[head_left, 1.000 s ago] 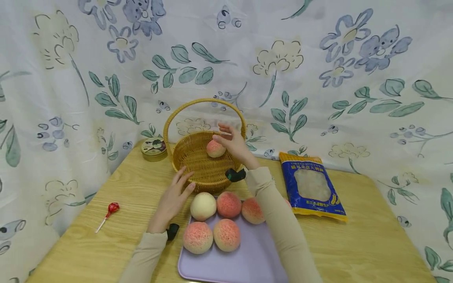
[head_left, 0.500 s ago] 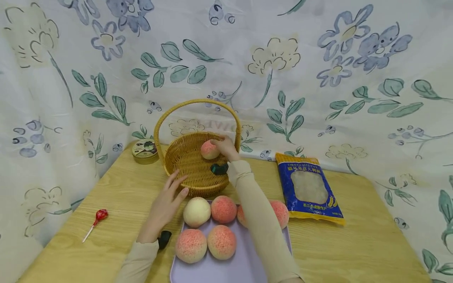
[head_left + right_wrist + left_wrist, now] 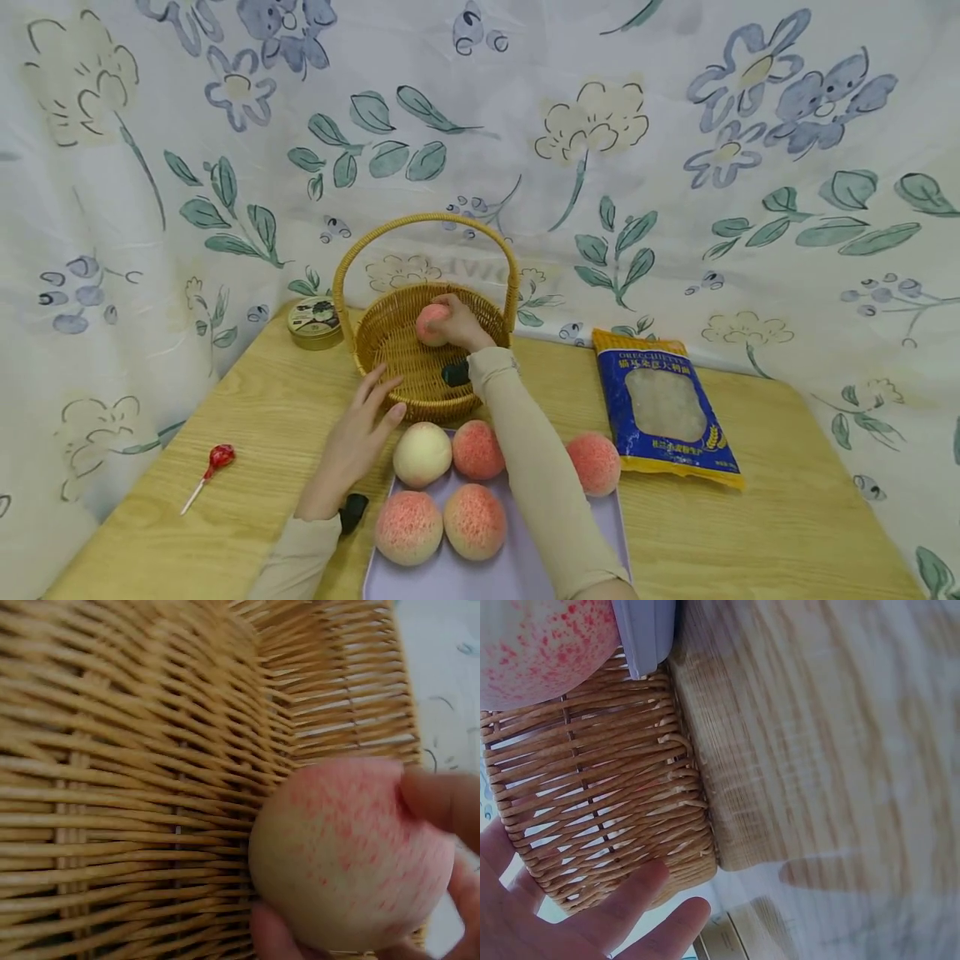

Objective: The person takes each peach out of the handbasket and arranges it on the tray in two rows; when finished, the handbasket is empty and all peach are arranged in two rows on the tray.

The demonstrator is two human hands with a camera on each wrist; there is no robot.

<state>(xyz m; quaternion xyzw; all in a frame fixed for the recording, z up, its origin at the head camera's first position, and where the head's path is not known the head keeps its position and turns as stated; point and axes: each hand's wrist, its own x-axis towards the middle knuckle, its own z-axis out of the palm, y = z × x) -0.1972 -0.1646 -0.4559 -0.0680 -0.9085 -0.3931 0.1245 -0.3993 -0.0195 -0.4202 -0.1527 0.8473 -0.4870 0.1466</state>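
Note:
Inside the wicker basket [image 3: 401, 354], my right hand [image 3: 461, 327] grips a pink-and-cream peach [image 3: 430, 325]. In the right wrist view, that peach [image 3: 345, 855] is close over the woven floor, with fingers and thumb curved round it. My left hand [image 3: 352, 450] has its fingers spread at the basket's near left side. Those fingertips overlap the basket's outer wall [image 3: 607, 780] in the left wrist view. Just in front, a lilac tray [image 3: 442, 583] bears several more peaches, among them a pale one [image 3: 422, 454] and a speckled one [image 3: 476, 522]; my right forearm hides part of it.
A round tin [image 3: 314, 323] stands left of the basket, under its arched handle's [image 3: 423, 217] left end. A red lollipop [image 3: 210, 475] lies on the table at left. To the right is a blue pasta bag [image 3: 667, 404]. A floral curtain [image 3: 675, 275] closes off the back.
A second ago my right hand was raised with looser fingers by the peach. Now it grips the peach and has shifted it left inside the basket. My left hand stays by the rim.

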